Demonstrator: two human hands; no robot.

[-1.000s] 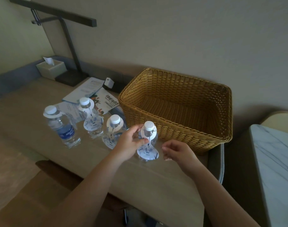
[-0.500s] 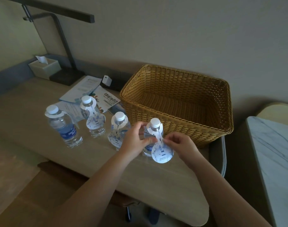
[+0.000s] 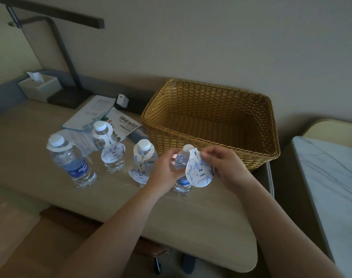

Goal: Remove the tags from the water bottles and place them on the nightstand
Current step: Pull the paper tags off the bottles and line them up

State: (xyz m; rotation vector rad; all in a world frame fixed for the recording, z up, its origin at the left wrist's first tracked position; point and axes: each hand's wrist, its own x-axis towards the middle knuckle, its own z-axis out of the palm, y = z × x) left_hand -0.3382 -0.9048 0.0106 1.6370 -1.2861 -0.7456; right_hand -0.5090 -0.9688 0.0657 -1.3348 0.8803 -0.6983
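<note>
Four water bottles are lined up on the beige tabletop (image 3: 191,227), in front of and to the left of a woven wicker basket (image 3: 209,121). The rightmost bottle (image 3: 181,177) is gripped around its upper body by the left hand (image 3: 163,171), whose grip is closed on it with the fingers curled round the plastic. The tag (image 3: 199,169) of this bottle, a white card printed in blue, is pinched at its upper right edge by the right hand (image 3: 225,169), and its ring end is seen at the level of the white cap; whether the ring is fully free of the neck cannot be told. The printed face of the tag is turned toward the camera and covers the bottle's right side.

The three other bottles stand upright with tags hung round their necks: the left bottle (image 3: 71,161) with a blue label, the rear bottle (image 3: 109,149), and the middle bottle (image 3: 143,163), just left of the left hand.

Behind the bottles, leaflets (image 3: 103,115) are spread flat. A tissue box (image 3: 39,87) and the dark base of a desk lamp (image 3: 69,97) are placed at the far left. A marble-topped nightstand (image 3: 331,187) is seen at the right edge, apart from the tabletop.
</note>
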